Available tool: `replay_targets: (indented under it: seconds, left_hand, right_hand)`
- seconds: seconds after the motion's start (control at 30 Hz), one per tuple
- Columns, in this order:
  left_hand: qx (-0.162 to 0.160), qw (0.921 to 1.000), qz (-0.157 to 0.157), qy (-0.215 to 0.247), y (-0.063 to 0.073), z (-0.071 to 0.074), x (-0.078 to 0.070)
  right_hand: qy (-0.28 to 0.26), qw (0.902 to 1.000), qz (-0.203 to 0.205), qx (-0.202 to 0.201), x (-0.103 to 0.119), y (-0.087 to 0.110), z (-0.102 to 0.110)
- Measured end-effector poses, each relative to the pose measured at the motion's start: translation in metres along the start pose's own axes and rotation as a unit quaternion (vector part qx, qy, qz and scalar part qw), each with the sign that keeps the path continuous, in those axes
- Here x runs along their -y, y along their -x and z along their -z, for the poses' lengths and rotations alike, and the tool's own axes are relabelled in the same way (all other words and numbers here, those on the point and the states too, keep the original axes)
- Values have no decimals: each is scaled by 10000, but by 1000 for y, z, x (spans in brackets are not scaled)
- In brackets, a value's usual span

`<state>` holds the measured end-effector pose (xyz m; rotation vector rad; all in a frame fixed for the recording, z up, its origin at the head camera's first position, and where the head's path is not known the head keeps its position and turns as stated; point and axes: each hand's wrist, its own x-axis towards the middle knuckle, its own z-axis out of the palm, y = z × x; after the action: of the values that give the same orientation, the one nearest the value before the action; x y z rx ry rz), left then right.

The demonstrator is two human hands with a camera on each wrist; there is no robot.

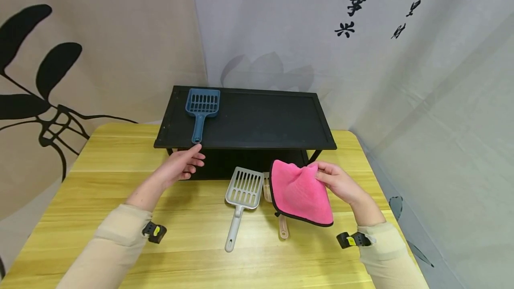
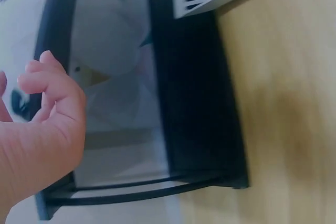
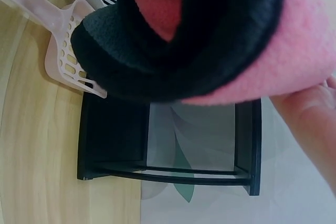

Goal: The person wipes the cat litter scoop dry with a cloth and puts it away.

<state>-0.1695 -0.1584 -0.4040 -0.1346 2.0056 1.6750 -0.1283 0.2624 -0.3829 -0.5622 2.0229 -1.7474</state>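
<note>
A pink cloth point(image 1: 301, 191) with a black edge hangs from my right hand point(image 1: 335, 181), which pinches it at its upper right corner. Just below the front edge of the black shelf point(image 1: 265, 119), my left hand point(image 1: 180, 166) has its fingers loosely bent with nothing in them. Its fingertips are close to the handle end of a blue slotted litter scoop point(image 1: 199, 124) lying on the shelf top; whether they touch cannot be told. A light grey litter scoop point(image 1: 234, 231) lies between the hands. Partly hidden behind the cloth is a pale pink litter scoop point(image 3: 60, 22).
The two-tier shelf stands at the back of the wooden table point(image 1: 192, 258). Behind it hangs a pale cloth backdrop point(image 1: 257, 26) with dark plant shapes and written characters. The grey scoop's head lies near the shelf's lower tier point(image 2: 194, 93).
</note>
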Motion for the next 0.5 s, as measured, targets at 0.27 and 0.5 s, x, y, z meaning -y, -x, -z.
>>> replay_targets:
  seconds: [0.27,0.5]
  left_hand:
    - [376,9964,166,-738,-8,-31,37]
    - [1082,9910,398,-686,-10,-62,75]
  right_hand:
    - [-2,10000,84,16,-1,0,1]
    - [-25,10000,92,20,-1,1,-1]
